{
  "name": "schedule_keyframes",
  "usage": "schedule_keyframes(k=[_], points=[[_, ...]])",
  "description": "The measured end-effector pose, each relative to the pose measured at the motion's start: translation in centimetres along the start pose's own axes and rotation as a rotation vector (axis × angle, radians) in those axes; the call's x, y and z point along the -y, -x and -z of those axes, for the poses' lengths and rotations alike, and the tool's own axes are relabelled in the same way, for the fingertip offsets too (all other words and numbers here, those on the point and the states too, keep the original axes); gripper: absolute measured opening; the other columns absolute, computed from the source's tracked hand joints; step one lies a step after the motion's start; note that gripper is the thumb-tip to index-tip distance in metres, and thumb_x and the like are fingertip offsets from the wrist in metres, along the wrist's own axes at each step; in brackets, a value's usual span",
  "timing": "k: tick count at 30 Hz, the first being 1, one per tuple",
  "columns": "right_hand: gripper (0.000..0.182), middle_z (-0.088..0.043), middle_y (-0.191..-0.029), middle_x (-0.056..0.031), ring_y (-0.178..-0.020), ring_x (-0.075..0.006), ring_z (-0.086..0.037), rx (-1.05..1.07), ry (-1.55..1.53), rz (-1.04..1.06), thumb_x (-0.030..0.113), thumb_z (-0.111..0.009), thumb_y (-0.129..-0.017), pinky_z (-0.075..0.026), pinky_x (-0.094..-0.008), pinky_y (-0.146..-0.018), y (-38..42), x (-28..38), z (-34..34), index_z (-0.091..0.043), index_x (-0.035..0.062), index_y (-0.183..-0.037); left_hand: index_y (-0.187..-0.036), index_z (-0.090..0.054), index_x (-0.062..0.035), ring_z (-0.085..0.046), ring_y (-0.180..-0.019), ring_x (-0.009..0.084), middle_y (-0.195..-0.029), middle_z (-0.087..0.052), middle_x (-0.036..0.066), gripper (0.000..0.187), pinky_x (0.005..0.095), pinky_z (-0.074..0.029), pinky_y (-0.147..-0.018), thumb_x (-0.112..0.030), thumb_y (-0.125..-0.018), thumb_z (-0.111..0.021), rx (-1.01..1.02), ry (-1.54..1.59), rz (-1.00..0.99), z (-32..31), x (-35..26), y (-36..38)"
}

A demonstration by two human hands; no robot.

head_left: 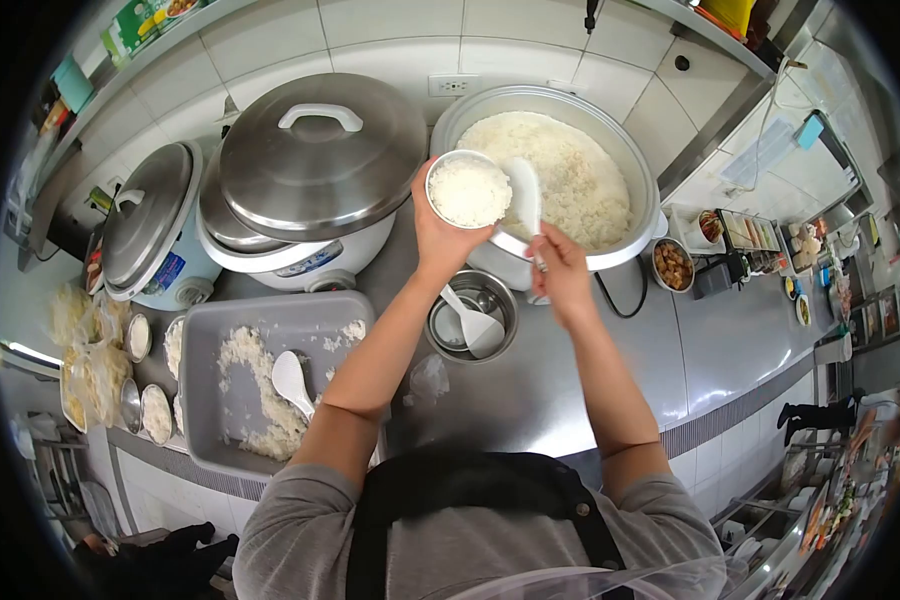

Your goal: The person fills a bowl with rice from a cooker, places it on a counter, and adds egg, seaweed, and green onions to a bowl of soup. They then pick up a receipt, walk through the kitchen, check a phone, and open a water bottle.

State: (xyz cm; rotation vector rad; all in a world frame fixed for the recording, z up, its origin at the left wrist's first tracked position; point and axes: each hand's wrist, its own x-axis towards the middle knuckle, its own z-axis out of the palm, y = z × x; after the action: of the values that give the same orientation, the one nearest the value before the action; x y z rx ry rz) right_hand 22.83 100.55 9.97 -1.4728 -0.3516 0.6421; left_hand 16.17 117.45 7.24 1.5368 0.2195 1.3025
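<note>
My left hand (pixel 442 232) is wrapped round a small bowl (pixel 469 190) heaped with white rice, held at the near left rim of a big open rice cooker (pixel 642 150). In my right hand (pixel 560 262) is the handle of a white rice paddle (pixel 523 190), its blade against the right side of the bowl. Loose rice (pixel 570 170) fills much of the cooker behind. Below my hands stands a metal pot (pixel 510 300) holding a second white paddle (pixel 478 328) and some liquid.
Two lidded rice cookers (pixel 320 170) (pixel 150 220) stand at the left. A grey tub (pixel 202 400) holds rice and a paddle (pixel 290 380); filled bowls (pixel 156 413) and plastic bags (pixel 100 350) lie beyond. Right of the open cooker is a bowl of brown food (pixel 673 265).
</note>
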Motion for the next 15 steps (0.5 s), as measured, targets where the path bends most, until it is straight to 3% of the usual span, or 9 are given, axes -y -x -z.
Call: schedule_keyframes(k=[1, 3, 5, 7, 9, 10, 11, 13, 15], points=[[0.039, -0.059, -0.084, -0.002, -0.051, -0.0061, -0.043, -0.028, 0.045, 0.087, 0.012, -0.053, -0.102, -0.033, -0.0232, -0.042, 1.2, 0.0, -1.6, -0.054, 0.0038, -0.14, -0.142, -0.033, -0.0016, -0.057, -0.119, 0.0267, -0.129, -0.054, 0.016, 0.106, 0.037, -0.048, -0.101, -0.003, -0.054, -0.09, 0.007, 0.004, 0.001, -0.3, 0.0, 0.3], [0.039, -0.059, -0.084, -0.0022, -0.051, -0.0064, -0.043, -0.063, 0.091, 0.173, 0.013, -0.054, -0.102, -0.034, -0.024, -0.042, 1.7, -0.5, -3.3, -0.054, 0.0043, -0.14, -0.143, -0.031, -0.0007, -0.056, -0.12, 0.0266, -0.13, -0.052, 0.017, 0.107, 0.0376, -0.046, -0.104, -0.005, -0.055, -0.092, -0.084, -0.387, -0.085, -0.7, -0.1, 0.8], [0.041, -0.058, -0.082, -0.0033, -0.051, -0.0075, -0.044, -0.084, 0.615, 0.933, 0.01, -0.054, -0.101, -0.039, -0.0261, -0.044, -0.2, -2.9, -3.5, -0.051, -0.0027, -0.14, -0.143, -0.031, -0.0005, -0.055, -0.121, 0.0268, -0.131, -0.051, 0.017, 0.107, 0.038, -0.045, -0.104, -0.006, -0.055, -0.092, -0.108, -0.369, -0.058, -1.0, 0.6, 1.2], [0.041, -0.056, -0.081, -0.0031, -0.053, -0.0081, -0.046, -0.032, 0.534, 0.934, 0.01, -0.054, -0.101, -0.038, -0.0254, -0.043, -1.1, -2.9, -2.1, -0.051, -0.0021, -0.141, -0.143, -0.031, -0.0004, -0.054, -0.122, 0.027, -0.131, -0.05, 0.017, 0.106, 0.0384, -0.044, -0.105, -0.007, -0.056, -0.092, -0.141, -0.354, -0.038, -0.8, 0.6, 1.2], [0.041, -0.054, -0.081, -0.0025, -0.058, -0.0087, -0.048, 0.022, -0.134, 0.161, 0.01, -0.053, -0.101, -0.037, -0.0241, -0.041, 0.5, 0.3, -1.2, -0.051, 0.0, -0.141, -0.143, -0.031, 0.0001, -0.052, -0.123, 0.0273, -0.131, -0.049, 0.017, 0.105, 0.0385, -0.043, -0.106, -0.008, -0.057, -0.091, -0.119, -0.088, 0.026, -0.2, 0.1, 1.2], [0.041, -0.053, -0.088, -0.0025, -0.066, -0.0093, -0.052, 0.01, -0.121, 0.165, 0.008, -0.047, -0.102, -0.044, -0.0239, -0.042, 0.6, 0.4, -1.2, -0.05, 0.0017, -0.142, -0.143, -0.031, 0.0001, -0.052, -0.123, 0.0273, -0.131, -0.049, 0.017, 0.105, 0.0385, -0.043, -0.106, -0.008, -0.057, -0.091, -0.123, -0.091, 0.026, 0.1, 0.2, 1.2], [0.041, -0.053, -0.088, -0.0025, -0.066, -0.0093, -0.052, 0.014, -0.119, 0.164, 0.008, -0.047, -0.102, -0.044, -0.0239, -0.042, 1.0, 0.2, -1.8, -0.05, 0.0017, -0.142, -0.144, -0.029, 0.0009, -0.049, -0.126, 0.0294, -0.134, -0.044, 0.019, 0.106, 0.0405, -0.041, -0.107, -0.01, -0.058, -0.091, -0.118, -0.095, 0.023, 0.3, 0.4, 1.2], [0.045, -0.053, -0.094, -0.0056, -0.066, -0.0098, -0.054, 0.016, -0.176, 0.04, 0.007, -0.045, -0.102, -0.054, -0.0272, -0.045, 2.5, -0.8, -4.2, -0.042, 0.0007, -0.147, -0.144, -0.027, 0.0016, -0.045, -0.129, 0.0315, -0.138, -0.039, 0.021, 0.108, 0.0424, -0.038, -0.108, -0.011, -0.058, -0.091, -0.112, -0.098, 0.021, 0.4, 0.7, 1.5], [0.048, -0.053, -0.096, -0.0072, -0.067, -0.0107, -0.055, 0.007, -0.119, 0.124, 0.006, -0.047, -0.101, -0.055, -0.0277, -0.046, 3.9, -1.0, -6.8, -0.038, -0.0003, -0.148, -0.145, -0.026, 0.0012, -0.046, -0.129, 0.0316, -0.137, -0.04, 0.02, 0.106, 0.042, -0.038, -0.108, -0.01, -0.061, -0.09, -0.112, -0.14, 0.015, 0.1, 0.9, 1.8]])
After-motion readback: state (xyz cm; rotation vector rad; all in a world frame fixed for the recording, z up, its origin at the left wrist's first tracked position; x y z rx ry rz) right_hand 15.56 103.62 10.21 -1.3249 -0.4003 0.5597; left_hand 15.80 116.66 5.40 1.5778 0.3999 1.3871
